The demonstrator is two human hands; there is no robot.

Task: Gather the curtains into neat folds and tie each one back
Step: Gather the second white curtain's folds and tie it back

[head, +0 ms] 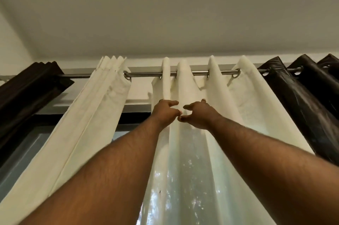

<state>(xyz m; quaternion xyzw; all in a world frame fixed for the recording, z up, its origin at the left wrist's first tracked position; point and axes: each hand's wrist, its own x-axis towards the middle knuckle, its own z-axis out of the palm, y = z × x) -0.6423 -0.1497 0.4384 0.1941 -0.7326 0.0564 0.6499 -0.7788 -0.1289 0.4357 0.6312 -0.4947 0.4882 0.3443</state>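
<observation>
- Reaching up from the bottom of the frame, both bare forearms stretch steeply toward the rod (146,73), converging at the centre of the picture.
- Left hand (165,110) sits just left of centre, knuckles toward the camera, fingers curled and pinching a vertical fold of the sheer curtain (185,151); its thumb points right.
- Right hand (199,113) sits just right of centre, wrist bent, fingers hooked over the neighbouring fold of the same curtain and gripping it.
- Fingertips of the two hands nearly touch, with a narrow strip of cloth showing between them.
- Sheer curtain hangs from rings on the rod across the middle and right of centre, still spread in loose waves; daylight shows through its lower part at the bottom centre.
- White curtain (82,124) at left of centre is already bunched into tight pleats and slants down to the lower left.
- Dark curtain (27,92) is gathered at the far left edge.
- Another dark curtain, the black curtain (302,100), hangs in folds at the far right.
- Ceiling (165,23) fills the upper half of the frame.
</observation>
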